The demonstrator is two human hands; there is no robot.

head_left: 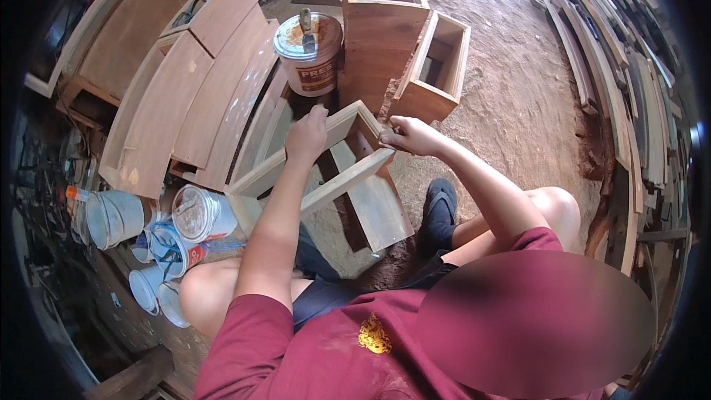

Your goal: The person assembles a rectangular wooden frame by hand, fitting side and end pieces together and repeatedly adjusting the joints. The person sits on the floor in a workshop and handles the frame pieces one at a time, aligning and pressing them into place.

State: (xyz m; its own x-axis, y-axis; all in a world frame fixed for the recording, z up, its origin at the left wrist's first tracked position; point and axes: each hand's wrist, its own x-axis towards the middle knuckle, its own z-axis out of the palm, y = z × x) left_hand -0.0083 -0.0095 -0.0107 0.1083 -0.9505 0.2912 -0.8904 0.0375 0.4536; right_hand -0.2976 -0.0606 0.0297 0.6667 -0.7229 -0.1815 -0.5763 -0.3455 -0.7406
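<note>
Between my knees stands an open wooden box frame (346,180) of pale boards, tilted, with its rim toward me. My left hand (307,135) is closed over the frame's far rail, its fingertips turned away from view. At the frame's right corner, my right hand (409,135) has its fingers pinched together against the rim. Whatever may be between those fingers is too small or hidden to name. Just beyond my left hand is a white paint bucket (315,78) with a stained lid. A putty knife (306,28) lies on that lid.
Two upright wooden boxes (381,41) stand ahead, beside the bucket. Wide wooden panels (159,107) lean at the left. Several white buckets (196,211) cluster by my left knee. Long timber strips (622,81) are stacked along the right, past the dirt floor (503,67).
</note>
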